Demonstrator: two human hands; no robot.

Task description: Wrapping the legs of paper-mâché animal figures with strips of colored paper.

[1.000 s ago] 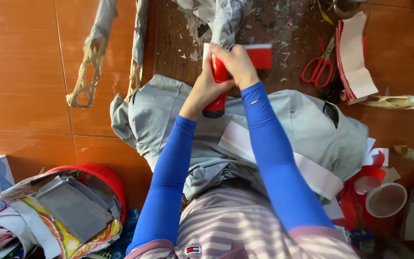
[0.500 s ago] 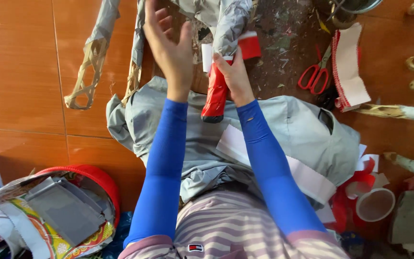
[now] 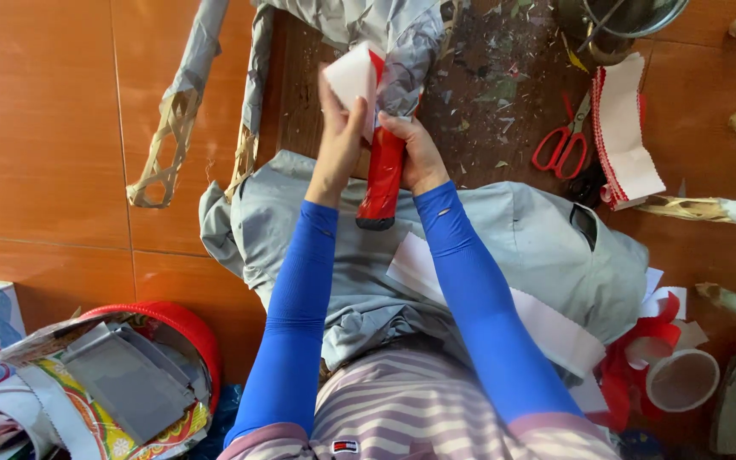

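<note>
My right hand (image 3: 415, 153) grips a red paper-wrapped tube (image 3: 382, 183) that stands almost upright over my lap. My left hand (image 3: 340, 136) pinches a white paper piece with a red edge (image 3: 353, 77) against the top of the tube. A grey papered piece (image 3: 402, 47) rises just behind the tube's top. Both arms wear blue sleeves. A grey cloth (image 3: 521, 230) covers my lap, and a long white paper strip (image 3: 547, 328) lies across it.
Red scissors (image 3: 560, 145) lie on the scrap-strewn dark board (image 3: 487, 94). A white sheet with red trim (image 3: 628, 136) is beside them. Woven sticks wrapped in grey paper (image 3: 172, 128) sit at left. A red basket of paper scraps (image 3: 193, 328) is lower left, a tape roll (image 3: 681, 381) lower right.
My left hand lifted off the tube, rose open, then came back down holding the white paper piece at the tube's top. The right hand kept its grip on the tube.
</note>
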